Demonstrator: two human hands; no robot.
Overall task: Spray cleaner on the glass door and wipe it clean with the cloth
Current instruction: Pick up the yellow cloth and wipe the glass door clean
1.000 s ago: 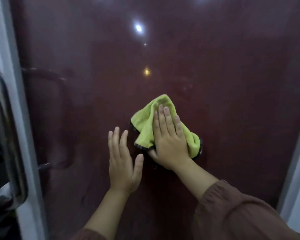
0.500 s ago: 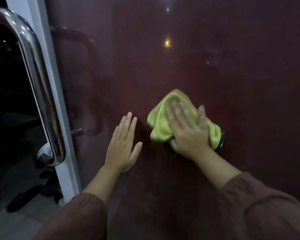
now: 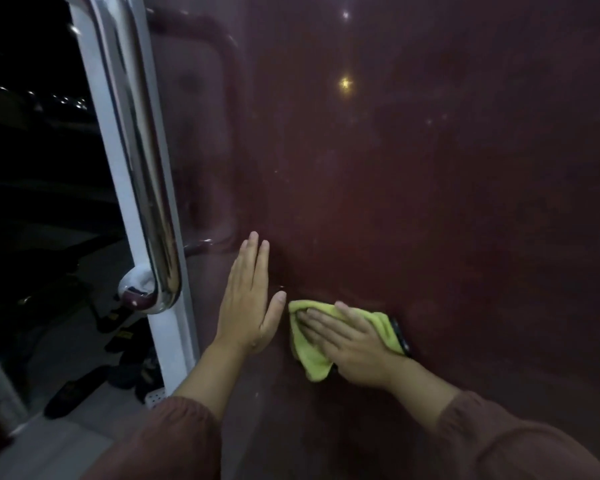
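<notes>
The dark reddish glass door [image 3: 430,202] fills most of the view and reflects small lights. A lime-green cloth [image 3: 309,358] with a dark edge lies flat against the glass low down. My right hand [image 3: 350,344] presses on it with straight fingers pointing left. My left hand [image 3: 246,303] lies flat on the bare glass just left of the cloth, fingers straight and pointing up. No spray bottle is in view.
A chrome tubular door handle [image 3: 142,174] runs down the white door frame [image 3: 174,341] at the left. Beyond the frame it is dark outside, with several dark sandals [image 3: 73,389] on the pale floor.
My right hand has slid the cloth down and left across the glass, fingers now pointing left. My view has shifted, bringing the handle and doorway further into sight. My left hand stays flat on the glass.
</notes>
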